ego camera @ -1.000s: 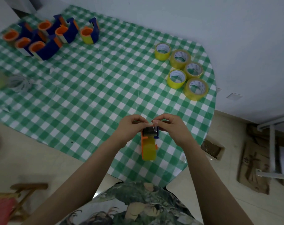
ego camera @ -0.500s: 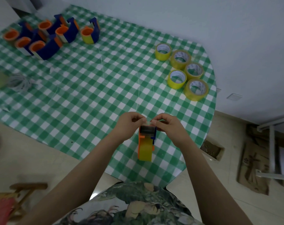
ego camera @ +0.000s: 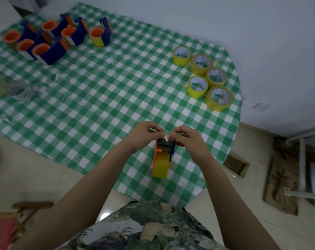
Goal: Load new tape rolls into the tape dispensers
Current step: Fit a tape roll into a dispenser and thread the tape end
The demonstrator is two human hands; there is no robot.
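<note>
An orange and blue tape dispenser with a yellow roll in it stands near the table's front edge. My left hand and my right hand meet at its far end, over the dark blade plate. Both pinch the clear loose end of the tape between thumb and fingers. Several new yellow tape rolls lie at the right side of the table. Several other blue and orange dispensers are grouped at the far left.
A green checked cloth covers the round table. Used tape cores and scraps lie at the left edge. A wooden stool stands at lower left, cardboard and a metal frame on the floor at right.
The dispenser has shifted slightly towards the table edge and turned a little. Both hands have stayed at its far end, working the tape end over the blade.
</note>
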